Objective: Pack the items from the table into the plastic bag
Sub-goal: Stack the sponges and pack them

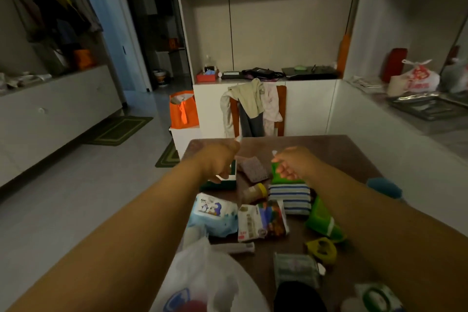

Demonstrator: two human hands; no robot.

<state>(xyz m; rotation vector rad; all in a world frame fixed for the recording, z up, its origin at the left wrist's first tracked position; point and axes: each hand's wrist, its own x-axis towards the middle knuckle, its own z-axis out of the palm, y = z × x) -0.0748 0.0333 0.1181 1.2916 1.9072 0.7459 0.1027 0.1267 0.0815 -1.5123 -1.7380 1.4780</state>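
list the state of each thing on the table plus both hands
left hand: raised, fingers curled, pinching something pale
right hand: raised, pinching something pale
plastic bag: at near edge, crumpled
wet wipes pack: lying flat
striped cloth: folded
small jar: on its side, yellow cap on
scouring pad: propped, tilted

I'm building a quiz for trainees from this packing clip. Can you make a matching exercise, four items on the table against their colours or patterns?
Items:
1. soft wet-wipes pack with a penguin picture
2. folded cloth
3. rectangular scouring pad
4. plastic bag at the near table edge

Looks:
A. blue and white stripes
B. translucent white with a blue logo
C. light blue and white
D. dull grey-purple

Pairs: 1-C, 2-A, 3-D, 4-B
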